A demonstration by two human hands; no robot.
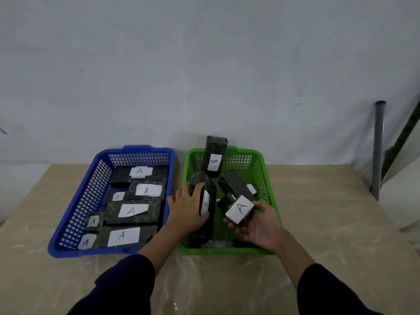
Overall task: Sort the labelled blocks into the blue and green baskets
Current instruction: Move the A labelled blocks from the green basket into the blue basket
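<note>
Head view shows your right hand [259, 226] holding the A block [239, 209] over the green basket [269, 178], left hand [187, 206] gripping a B block [208, 201]; releasing here would missort it, since the blue basket [91, 189] sits at nine o'clock.

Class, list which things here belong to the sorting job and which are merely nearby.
Job: blue basket of A blocks; green basket; upright B block; long block in left hand; A block in right hand.
Nearby: grey pipe; table.
</note>
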